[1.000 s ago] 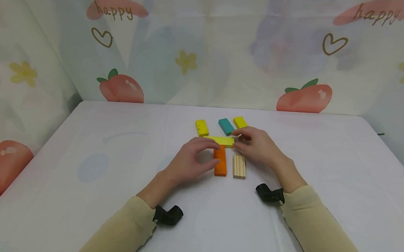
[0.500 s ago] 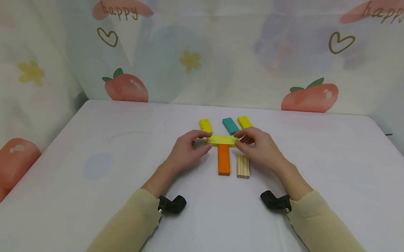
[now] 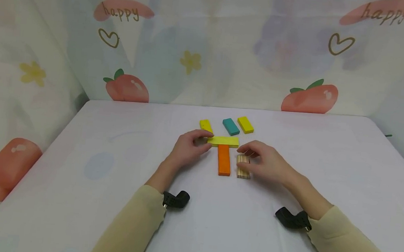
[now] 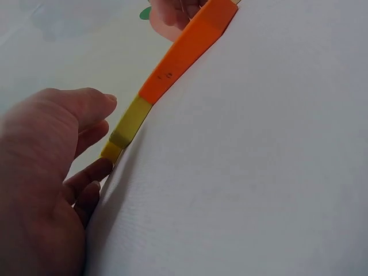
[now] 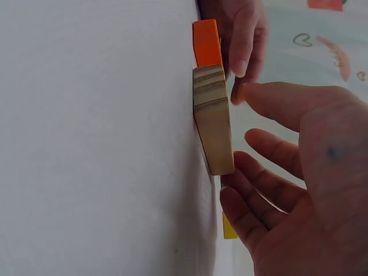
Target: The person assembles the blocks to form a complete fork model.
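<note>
A yellow-green block [image 3: 227, 141] lies crosswise at the far end of an orange block [image 3: 224, 160], forming a T. My left hand [image 3: 190, 149] is at the yellow-green block's left end, thumb on the near side and index finger on the far side. In the left wrist view, a gap shows between the thumb [image 4: 98, 103] and that block. My right hand [image 3: 265, 161] is over the plain striped wooden block [image 3: 243, 173], to the right of the orange one. Its thumb and fingers are spread around this block in the right wrist view, with a gap at the thumb.
Behind the T lie a yellow block [image 3: 206, 125], partly behind my left fingers, a teal block [image 3: 231, 127] and another yellow block [image 3: 245, 125]. A white cloth covers the table [image 3: 208, 222]. A printed curtain [image 3: 207, 62] stands along the back.
My left hand moved from over the orange block to the yellow-green block's left end. My right hand left that block's right end and came nearer, over the wooden block.
</note>
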A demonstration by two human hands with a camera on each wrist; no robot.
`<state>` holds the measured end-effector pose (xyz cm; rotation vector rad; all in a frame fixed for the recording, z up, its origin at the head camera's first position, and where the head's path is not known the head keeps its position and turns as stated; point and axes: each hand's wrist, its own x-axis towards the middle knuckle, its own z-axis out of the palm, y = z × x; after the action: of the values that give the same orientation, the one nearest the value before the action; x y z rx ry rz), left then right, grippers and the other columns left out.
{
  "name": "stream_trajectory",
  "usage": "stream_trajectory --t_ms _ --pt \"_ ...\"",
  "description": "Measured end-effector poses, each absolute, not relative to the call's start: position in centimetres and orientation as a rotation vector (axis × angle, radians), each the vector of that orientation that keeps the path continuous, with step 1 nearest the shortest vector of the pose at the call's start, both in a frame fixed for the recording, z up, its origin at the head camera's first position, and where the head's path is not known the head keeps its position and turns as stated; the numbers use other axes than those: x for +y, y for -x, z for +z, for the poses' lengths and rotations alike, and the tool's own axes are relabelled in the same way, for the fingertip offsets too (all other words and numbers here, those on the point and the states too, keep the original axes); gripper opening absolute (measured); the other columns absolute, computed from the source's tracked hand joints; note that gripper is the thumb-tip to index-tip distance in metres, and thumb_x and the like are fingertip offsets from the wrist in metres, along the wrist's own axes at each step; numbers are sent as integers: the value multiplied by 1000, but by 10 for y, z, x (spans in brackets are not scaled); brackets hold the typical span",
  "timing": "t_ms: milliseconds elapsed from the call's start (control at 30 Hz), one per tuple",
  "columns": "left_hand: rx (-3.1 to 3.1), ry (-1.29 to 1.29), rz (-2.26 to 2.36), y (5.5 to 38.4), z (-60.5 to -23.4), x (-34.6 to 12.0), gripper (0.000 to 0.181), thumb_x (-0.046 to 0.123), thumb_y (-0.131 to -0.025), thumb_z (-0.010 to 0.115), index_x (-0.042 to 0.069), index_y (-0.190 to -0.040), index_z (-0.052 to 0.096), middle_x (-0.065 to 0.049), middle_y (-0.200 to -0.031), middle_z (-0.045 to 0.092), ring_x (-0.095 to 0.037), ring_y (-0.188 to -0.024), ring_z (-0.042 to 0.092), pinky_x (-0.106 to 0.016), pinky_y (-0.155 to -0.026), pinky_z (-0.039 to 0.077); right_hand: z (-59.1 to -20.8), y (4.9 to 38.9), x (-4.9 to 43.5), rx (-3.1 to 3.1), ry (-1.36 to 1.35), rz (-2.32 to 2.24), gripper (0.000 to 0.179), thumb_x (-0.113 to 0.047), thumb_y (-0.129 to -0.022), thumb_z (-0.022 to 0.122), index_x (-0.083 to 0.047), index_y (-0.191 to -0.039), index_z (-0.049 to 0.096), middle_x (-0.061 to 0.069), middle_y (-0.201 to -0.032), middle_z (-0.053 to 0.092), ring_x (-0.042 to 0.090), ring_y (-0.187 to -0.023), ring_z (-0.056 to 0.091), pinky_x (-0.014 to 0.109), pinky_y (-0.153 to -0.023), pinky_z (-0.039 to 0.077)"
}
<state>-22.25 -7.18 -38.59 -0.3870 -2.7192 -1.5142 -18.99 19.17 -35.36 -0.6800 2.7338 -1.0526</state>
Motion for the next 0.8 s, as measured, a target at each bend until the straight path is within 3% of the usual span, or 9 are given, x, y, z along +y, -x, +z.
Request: stream_trajectory --t_ms 800 --pt "-2787 482 -1430 224 -383 -71 32 19 -96 72 14 -128 72 -1 -137 65 -24 -133 53 -43 -117 38 -362 178 205 2751 813 -974 44 -20 -84 84 -12 -124 65 2 -124 63 22 -114 56 50 -104 48"
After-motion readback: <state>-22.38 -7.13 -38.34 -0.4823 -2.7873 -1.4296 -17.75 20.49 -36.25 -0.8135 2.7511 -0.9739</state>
